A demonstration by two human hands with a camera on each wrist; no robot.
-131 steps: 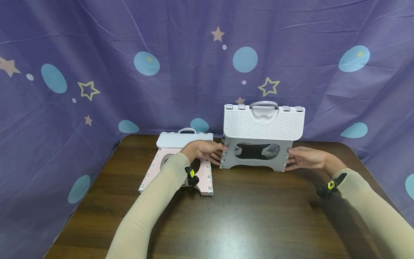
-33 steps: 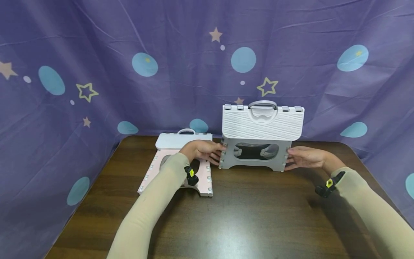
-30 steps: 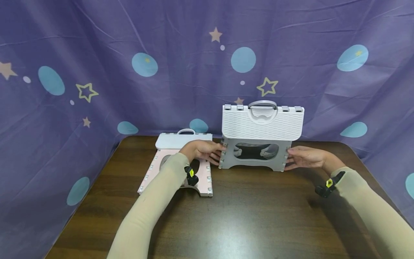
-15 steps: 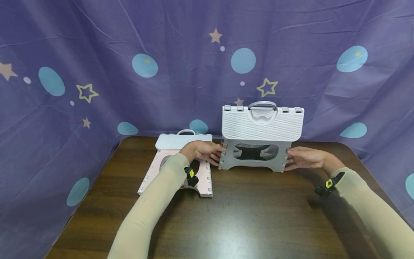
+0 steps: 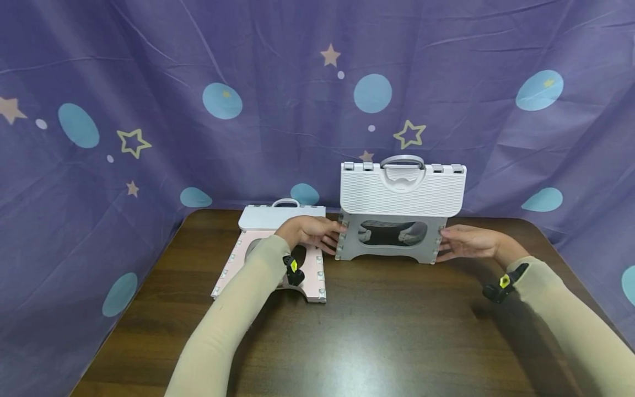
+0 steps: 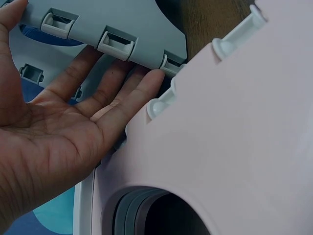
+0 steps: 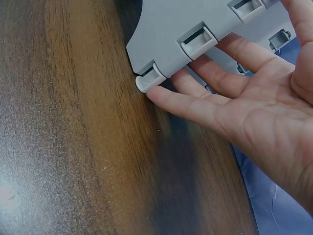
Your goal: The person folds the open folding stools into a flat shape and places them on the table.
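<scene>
A folding stool with a white textured seat and grey legs [image 5: 403,193] stands at the back of the table, its seat panel hanging toward me and its handle on top. My left hand [image 5: 312,230] grips the left leg edge, thumb in front and fingers reaching behind. On the opposite edge my right hand [image 5: 473,242] holds in the same way. The left wrist view has the left hand [image 6: 58,127] against the grey leg panel [image 6: 132,24]. Fingertips of the right hand [image 7: 254,107] reach behind the leg's hinged edge [image 7: 166,36] in the right wrist view.
A second folding stool, pink with a white seat panel [image 5: 313,275], lies to the left under my left forearm, close to the grey legs. Behind the brown wooden table [image 5: 387,325] hangs a purple curtain [image 5: 297,149] with stars and blue dots.
</scene>
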